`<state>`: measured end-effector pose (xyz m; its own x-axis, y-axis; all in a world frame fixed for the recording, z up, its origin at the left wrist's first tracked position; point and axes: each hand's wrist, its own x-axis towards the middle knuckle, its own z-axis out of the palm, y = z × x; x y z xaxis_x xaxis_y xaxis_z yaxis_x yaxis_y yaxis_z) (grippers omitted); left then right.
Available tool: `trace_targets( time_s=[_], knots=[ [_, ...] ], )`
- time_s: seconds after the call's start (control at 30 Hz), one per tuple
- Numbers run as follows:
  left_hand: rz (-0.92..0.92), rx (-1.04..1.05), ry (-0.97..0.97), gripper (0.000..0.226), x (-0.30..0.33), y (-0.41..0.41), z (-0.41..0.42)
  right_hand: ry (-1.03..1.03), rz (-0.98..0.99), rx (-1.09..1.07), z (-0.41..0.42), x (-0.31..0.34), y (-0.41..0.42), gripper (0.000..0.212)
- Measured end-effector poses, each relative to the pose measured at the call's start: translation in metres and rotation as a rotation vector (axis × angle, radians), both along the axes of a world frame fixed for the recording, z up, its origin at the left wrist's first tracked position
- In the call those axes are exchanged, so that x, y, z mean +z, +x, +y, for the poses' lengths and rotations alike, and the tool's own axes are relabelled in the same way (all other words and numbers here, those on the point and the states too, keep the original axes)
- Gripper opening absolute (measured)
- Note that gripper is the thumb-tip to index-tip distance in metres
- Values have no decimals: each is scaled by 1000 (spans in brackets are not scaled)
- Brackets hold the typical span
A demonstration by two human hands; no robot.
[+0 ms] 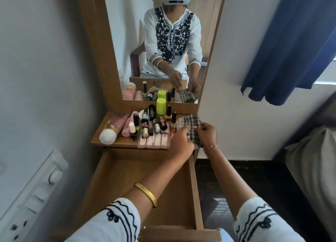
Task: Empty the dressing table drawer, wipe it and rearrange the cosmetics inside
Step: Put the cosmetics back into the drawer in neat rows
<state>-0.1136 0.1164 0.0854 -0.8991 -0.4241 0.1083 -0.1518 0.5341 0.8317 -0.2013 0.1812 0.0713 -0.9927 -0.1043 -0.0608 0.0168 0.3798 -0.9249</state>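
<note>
Drawer (pixel 127 183) is pulled out below the dressing table shelf (pixel 116 141), interior bare wood. Cosmetics (pixel 145 121) stand crowded on the shelf: pink tubes at left, small bottles and a lime-capped bottle in the middle, a clear tray (pixel 154 141) at the front edge. Left hand (pixel 181 141) and right hand (pixel 207 134) both pinch the checked cloth (pixel 190 125) at the shelf's right end, fingers curled into its folds.
</note>
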Motion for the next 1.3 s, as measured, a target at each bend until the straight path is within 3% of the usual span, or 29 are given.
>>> trace_targets(
  time_s=[0.07,0.2,0.4,0.77,1.07,1.3],
  knots=[
    [-47,-80,-112,56,-4,0,-3,110,148,1,5,-2,4,39],
    [-130,-130,-545,55,-6,1,-5,294,436,146,18,-10,16,36],
    [-262,-198,-743,58,-8,-2,-4,450,422,348,14,-21,19,36],
    [-247,-227,-668,61,-7,-4,-14,558,387,377,8,-14,15,38],
    [-39,-227,-525,52,1,18,-26,469,406,342,9,2,37,32],
    [137,-73,-424,47,7,53,-58,408,456,342,-17,33,60,32]
  ],
)
